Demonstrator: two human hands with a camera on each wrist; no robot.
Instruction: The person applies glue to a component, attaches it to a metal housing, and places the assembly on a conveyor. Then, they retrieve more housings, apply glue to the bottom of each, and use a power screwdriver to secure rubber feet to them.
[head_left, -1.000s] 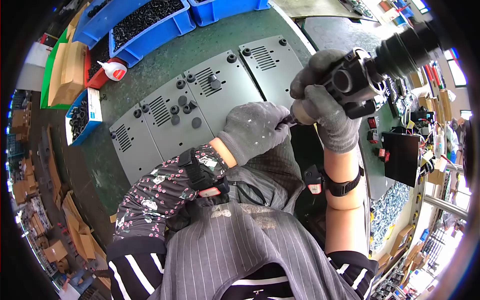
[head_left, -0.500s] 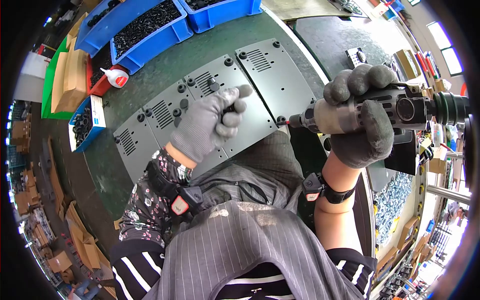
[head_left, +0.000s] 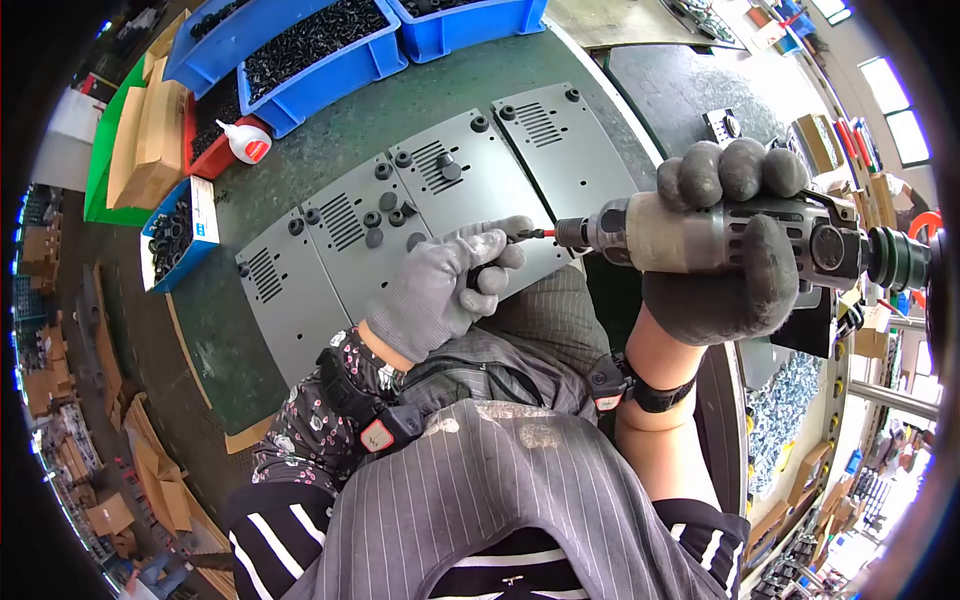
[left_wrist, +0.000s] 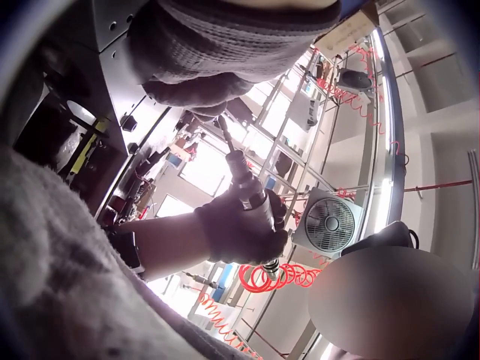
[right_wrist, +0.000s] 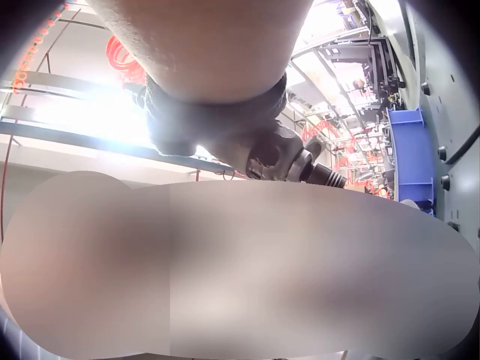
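**Small black part (head_left: 520, 237) met the bit of the power screwdriver (head_left: 690, 232)**

In the head view, the left hand (head_left: 440, 290) pinched the small black part, probably a rubber foot, at its fingertips, its other fingers curled. The right hand (head_left: 715, 300) gripped the screwdriver, whose red bit (head_left: 541, 233) pointed left and met the part above the near edge of the third vented grey panel (head_left: 490, 180) from the left. Four such panels lay on the green surface (head_left: 440, 95); loose black feet (head_left: 374, 220) lay on the second.

The step appeared to be loading a foot onto the bit; the next move seemed to call for lining both up with a panel hole and driving straight.

In the left wrist view, the right hand's fingers wrapped the driver, its bit reaching the left fingertips; the part could not be made out.

In the right wrist view, blur hid the bit's tip.
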